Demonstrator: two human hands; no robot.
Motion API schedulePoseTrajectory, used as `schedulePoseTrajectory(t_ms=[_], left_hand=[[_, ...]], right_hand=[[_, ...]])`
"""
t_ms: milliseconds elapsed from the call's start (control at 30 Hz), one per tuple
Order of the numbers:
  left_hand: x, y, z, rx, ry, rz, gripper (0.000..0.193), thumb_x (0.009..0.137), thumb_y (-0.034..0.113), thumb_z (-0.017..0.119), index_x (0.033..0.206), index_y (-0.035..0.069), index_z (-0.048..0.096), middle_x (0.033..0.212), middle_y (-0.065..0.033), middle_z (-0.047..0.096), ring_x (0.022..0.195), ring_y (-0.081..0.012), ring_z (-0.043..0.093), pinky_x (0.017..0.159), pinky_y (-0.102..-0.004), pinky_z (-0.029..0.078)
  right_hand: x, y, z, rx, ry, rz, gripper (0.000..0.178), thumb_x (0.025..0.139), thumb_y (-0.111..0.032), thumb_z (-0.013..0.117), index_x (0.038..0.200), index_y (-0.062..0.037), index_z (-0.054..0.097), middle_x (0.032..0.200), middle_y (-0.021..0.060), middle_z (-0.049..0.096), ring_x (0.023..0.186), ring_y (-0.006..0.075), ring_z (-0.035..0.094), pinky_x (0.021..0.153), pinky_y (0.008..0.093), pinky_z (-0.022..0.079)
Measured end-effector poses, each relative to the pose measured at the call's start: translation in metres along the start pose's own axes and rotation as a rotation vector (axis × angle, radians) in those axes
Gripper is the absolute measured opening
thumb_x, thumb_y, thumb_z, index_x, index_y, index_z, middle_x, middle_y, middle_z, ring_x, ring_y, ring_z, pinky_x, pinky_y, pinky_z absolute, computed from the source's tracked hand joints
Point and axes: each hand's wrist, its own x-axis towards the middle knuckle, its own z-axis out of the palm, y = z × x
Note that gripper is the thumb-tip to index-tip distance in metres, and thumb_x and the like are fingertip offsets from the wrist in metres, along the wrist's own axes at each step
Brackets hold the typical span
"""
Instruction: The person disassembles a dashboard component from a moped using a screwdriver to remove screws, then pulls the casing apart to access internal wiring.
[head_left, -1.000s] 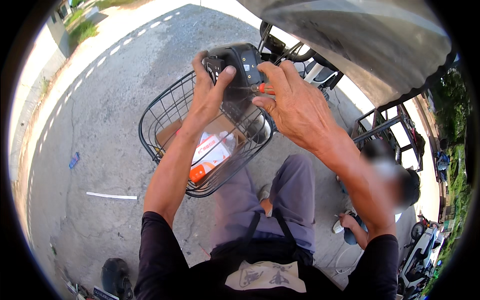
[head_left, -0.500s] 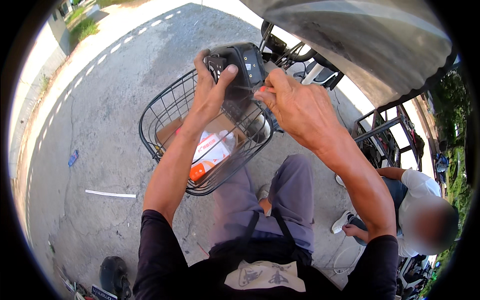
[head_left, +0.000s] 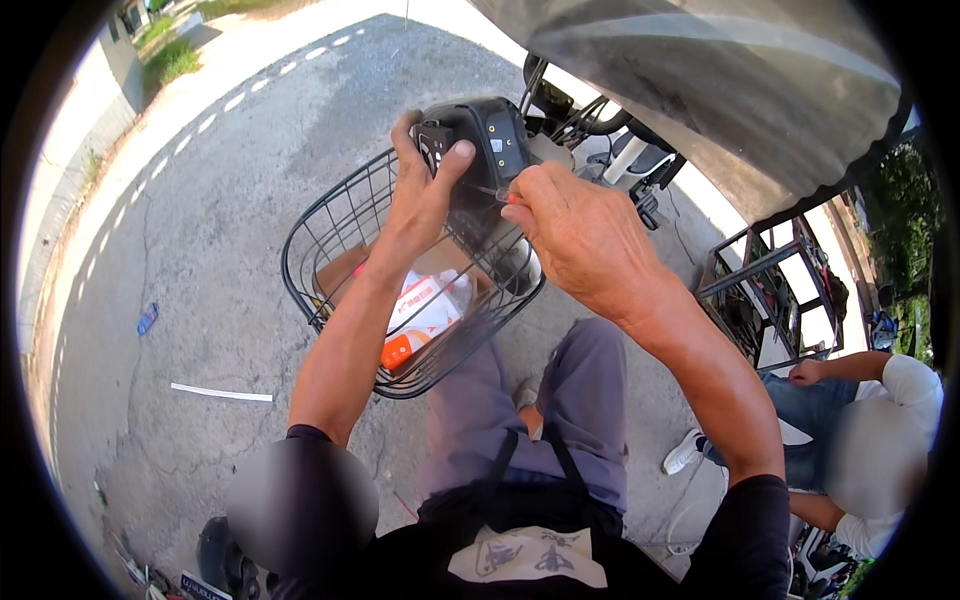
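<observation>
A black plastic housing with several brass-coloured screw points stands over the far end of a wire basket. My left hand is closed round a small black part with pale spots at the housing's left side, thumb toward me. My right hand grips a screwdriver by its clear and orange handle. Its thin shaft points left at the lower face of the housing, just right of my left thumb; whether the tip touches anything is too small to tell.
In the basket lie a white and orange soft pack and cardboard. A grey cover hangs at the upper right above cables. Farther right are a black metal rack and a person in a white shirt.
My right hand has rolled a little round the screwdriver handle, while my left hand keeps its hold. At the right, the other person has shifted and raised a forearm.
</observation>
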Motion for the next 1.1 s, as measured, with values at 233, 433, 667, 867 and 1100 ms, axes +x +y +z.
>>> schedulePoseTrajectory(t_ms=[233,433,667,867,1100], left_hand=[[0.0,-0.001,0.001,-0.026,-0.016,-0.043,0.102,0.098,0.053,0.069,0.159,-0.006,0.013,0.132,-0.029,0.06,0.118,-0.0318,0.066,0.101,-0.0387,0.055],[0.001,-0.003,-0.001,0.021,0.011,-0.009,0.1,0.097,0.051,0.07,0.16,-0.004,0.015,0.132,-0.0295,0.06,0.118,-0.0325,0.066,0.1,-0.039,0.055],[0.0,0.001,-0.001,0.014,-0.002,-0.018,0.101,0.097,0.053,0.069,0.16,-0.005,0.015,0.133,-0.0304,0.059,0.119,-0.0332,0.066,0.101,-0.0395,0.055],[0.002,-0.004,-0.001,0.056,-0.002,0.013,0.101,0.098,0.054,0.068,0.159,-0.006,0.015,0.134,-0.031,0.059,0.12,-0.0339,0.065,0.101,-0.0396,0.054],[0.001,-0.001,0.0,0.037,-0.02,-0.006,0.1,0.099,0.054,0.066,0.16,-0.005,0.014,0.135,-0.0314,0.058,0.123,-0.0344,0.064,0.103,-0.0405,0.054]], right_hand=[[-0.001,0.005,-0.003,0.016,0.076,-0.001,0.016,0.096,-0.016,0.068,0.104,-0.0083,0.057,0.099,0.0112,0.058,0.088,0.0319,0.069,0.065,0.0446,0.058],[-0.004,0.007,0.001,-0.067,0.009,-0.09,0.023,0.095,-0.02,0.072,0.109,-0.0101,0.058,0.1,0.0108,0.054,0.085,0.0327,0.069,0.064,0.0461,0.058],[-0.003,0.001,-0.006,-0.001,0.055,0.032,0.018,0.094,-0.014,0.069,0.107,-0.0114,0.057,0.098,0.0116,0.054,0.084,0.0312,0.07,0.063,0.0434,0.057],[-0.005,0.007,0.001,-0.068,0.05,-0.161,0.022,0.098,-0.022,0.07,0.108,-0.0098,0.055,0.098,0.0128,0.053,0.085,0.0341,0.069,0.063,0.0464,0.057],[0.0,0.001,-0.004,0.108,0.045,0.085,0.014,0.095,-0.014,0.068,0.101,-0.0081,0.057,0.097,0.0113,0.053,0.086,0.0325,0.067,0.069,0.044,0.058]])
